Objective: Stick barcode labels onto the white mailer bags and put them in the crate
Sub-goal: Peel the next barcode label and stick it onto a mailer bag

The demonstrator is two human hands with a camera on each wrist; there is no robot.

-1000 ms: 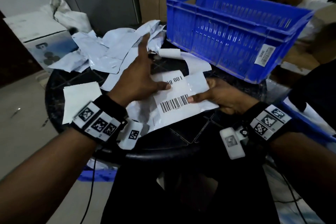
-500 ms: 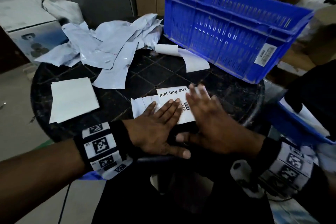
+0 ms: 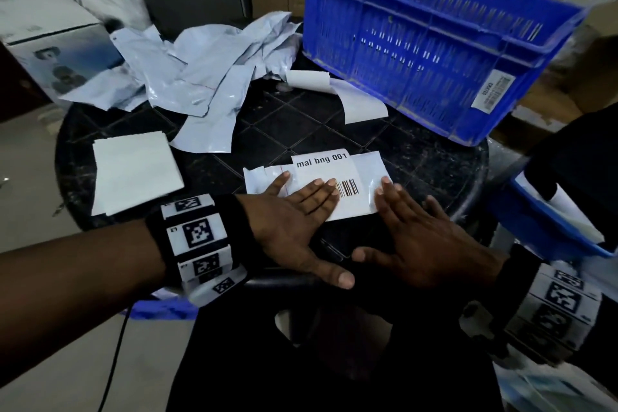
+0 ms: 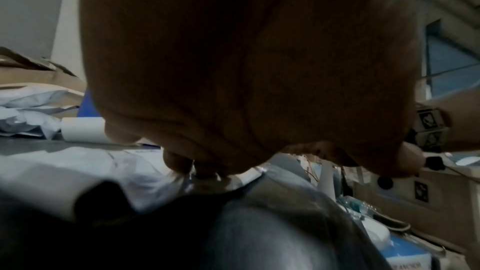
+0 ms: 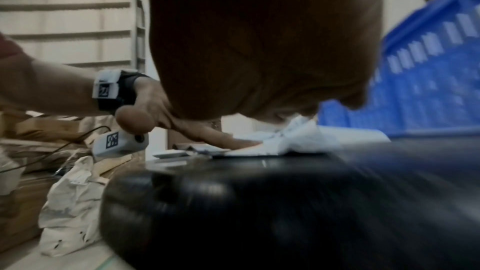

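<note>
Both hands are now pressing flat where, a second ago, they were holding the bag up off the round black desk [image 3: 418, 164]. The small white plastic mailer bag [image 3: 369, 174] is lying near the desk's front edge, with the white barcode label printed "mal bng 001" [image 3: 326, 174] on top of it. The left hand [image 3: 287, 227] is resting its straight fingers [image 3: 321, 192] on the label, gripping nothing. The right hand [image 3: 424, 241], half a second ago covering the barcode, is now lying at the bag's right edge, fingers extended, holding nothing. The label looks stuck and is being smoothed. The bag is not yet in the blue perforated plastic crate [image 3: 434, 43] behind it, so lifting it in seems next.
</note>
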